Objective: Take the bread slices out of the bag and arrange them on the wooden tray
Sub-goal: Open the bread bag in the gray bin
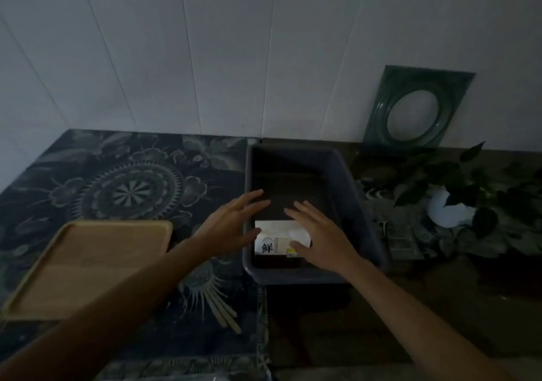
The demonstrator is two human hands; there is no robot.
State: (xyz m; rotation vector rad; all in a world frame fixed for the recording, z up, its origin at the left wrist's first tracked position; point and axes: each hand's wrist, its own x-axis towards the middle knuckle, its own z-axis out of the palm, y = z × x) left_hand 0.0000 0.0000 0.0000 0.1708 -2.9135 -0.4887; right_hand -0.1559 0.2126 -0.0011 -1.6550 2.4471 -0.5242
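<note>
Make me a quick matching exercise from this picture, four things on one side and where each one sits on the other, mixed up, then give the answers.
1. wooden tray
2. bread bag
3. green frame
4. leafy plant

A. inside the dark bin
B. far right of the table
C. leaning on the wall
D. on the patterned cloth, left

Pairs: 1-D, 2-A, 3-C, 4-B

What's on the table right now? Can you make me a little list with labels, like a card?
bread bag: white package with a printed character, lying in the near end of the bin
bin: dark plastic tub, right of the tray
wooden tray: bare, no slices on it
left hand: open, at the bag's left side
right hand: open, over the bag's right side
plant: leafy, far right
light: dim
</note>
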